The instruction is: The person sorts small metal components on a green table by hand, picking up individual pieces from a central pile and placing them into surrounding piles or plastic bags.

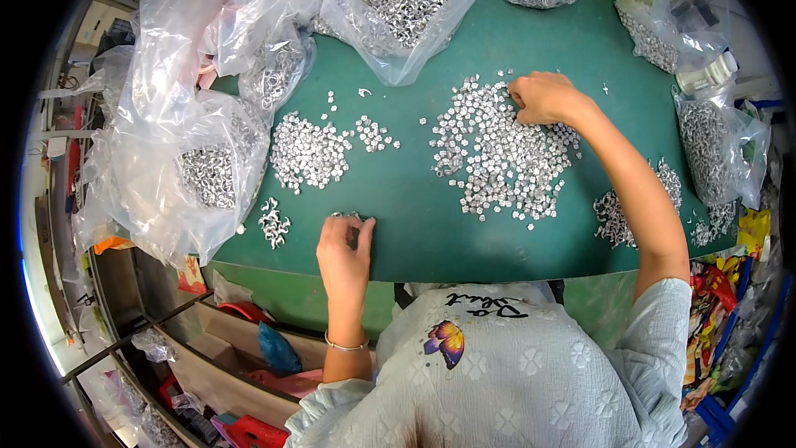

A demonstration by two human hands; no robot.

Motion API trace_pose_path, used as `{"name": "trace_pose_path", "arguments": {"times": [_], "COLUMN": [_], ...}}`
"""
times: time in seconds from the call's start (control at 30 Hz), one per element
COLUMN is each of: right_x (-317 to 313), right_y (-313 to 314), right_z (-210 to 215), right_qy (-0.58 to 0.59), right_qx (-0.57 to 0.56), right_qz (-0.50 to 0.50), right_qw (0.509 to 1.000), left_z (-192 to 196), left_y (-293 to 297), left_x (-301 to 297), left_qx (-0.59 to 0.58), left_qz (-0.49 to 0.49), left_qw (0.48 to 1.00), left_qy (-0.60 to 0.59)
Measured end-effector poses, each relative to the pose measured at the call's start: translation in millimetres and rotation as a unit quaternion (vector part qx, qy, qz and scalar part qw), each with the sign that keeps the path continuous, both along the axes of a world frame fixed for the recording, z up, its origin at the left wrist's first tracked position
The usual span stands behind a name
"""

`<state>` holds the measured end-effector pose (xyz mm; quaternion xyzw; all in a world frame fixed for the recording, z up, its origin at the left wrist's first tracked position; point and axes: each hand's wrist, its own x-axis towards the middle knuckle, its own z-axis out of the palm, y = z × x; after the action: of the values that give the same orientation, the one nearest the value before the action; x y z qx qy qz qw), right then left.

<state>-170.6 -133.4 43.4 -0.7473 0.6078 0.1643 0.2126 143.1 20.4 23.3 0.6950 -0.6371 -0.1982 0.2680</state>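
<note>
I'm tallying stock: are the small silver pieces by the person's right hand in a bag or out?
Out: the small silver pieces lie spread on the green tabletop, the right hand at their edge.

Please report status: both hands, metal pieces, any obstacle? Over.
Left hand over green table, few metal pieces against it, grip unclear. Right hand at far edge of large metal pile, grip hidden. Plastic bags clear of both hands.

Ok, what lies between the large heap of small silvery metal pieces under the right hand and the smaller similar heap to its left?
The head view shows a small cluster of silvery metal pieces, a few strays and green tabletop.
</note>
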Motion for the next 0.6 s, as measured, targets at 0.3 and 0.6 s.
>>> {"name": "trace_pose_path", "arguments": {"times": [0.3,0.6], "right_x": [-53.9,-29.1], "right_y": [30.2,30.5], "right_z": [4.5,-30.8], "right_qy": [-0.143,-0.09], "right_qx": [-0.013,-0.214], "right_qz": [-0.063,0.055], "right_qw": [0.988,0.971], "left_z": [2.7,2.8], "left_y": [-1.0,-11.4], "left_x": [-22.9,-67.0], "left_qx": [-0.012,0.007], "left_qz": [-0.056,-0.143], "left_qw": [0.998,0.988], "left_qy": [0.017,0.056]}}
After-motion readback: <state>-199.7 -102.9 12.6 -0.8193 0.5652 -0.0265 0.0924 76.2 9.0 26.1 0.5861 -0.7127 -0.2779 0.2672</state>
